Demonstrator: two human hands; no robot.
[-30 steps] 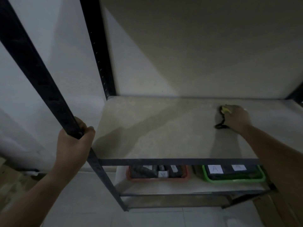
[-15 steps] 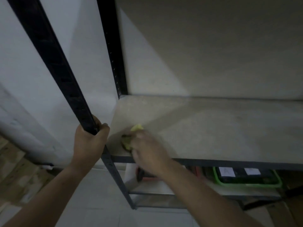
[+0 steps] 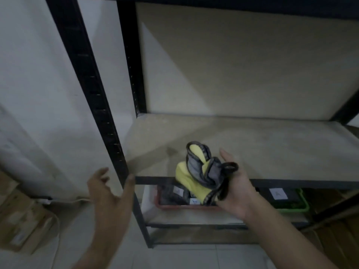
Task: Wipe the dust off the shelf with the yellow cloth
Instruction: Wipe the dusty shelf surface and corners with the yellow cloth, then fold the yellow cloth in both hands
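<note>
1. Nearest my camera, the left hand [image 3: 109,193] hangs in front of the shelf's [image 3: 262,148] left corner with its fingers spread wide and holding nothing. Its thumb tip is right at the black front post [image 3: 91,88]; I cannot tell whether they touch.
2. The right hand [image 3: 236,195] is palm up, just in front of the shelf's front edge. It holds the yellow cloth [image 3: 194,181] bunched in the palm, with the thumb sticking up beside it. The other fingers are hidden under the folds.
3. The cloth is lifted off the shelf and overlaps its front edge from my angle. It shows a yellow face, a grey face and a dark hem.
4. On the tier below the shelf, left of centre, sits a red tray [image 3: 171,206]. It holds dark items with small white labels I cannot read, and the cloth hides part of them.
5. On that same lower tier, towards the shelf's right end, a green tray [image 3: 299,207] holds a dark item under a white label marked "A" [image 3: 277,193].
6. On the floor left of the shelf stand cardboard boxes [image 3: 21,220]. I cannot see what is in them.
7. Farthest off, the shelf board itself is pale and bare.
</note>
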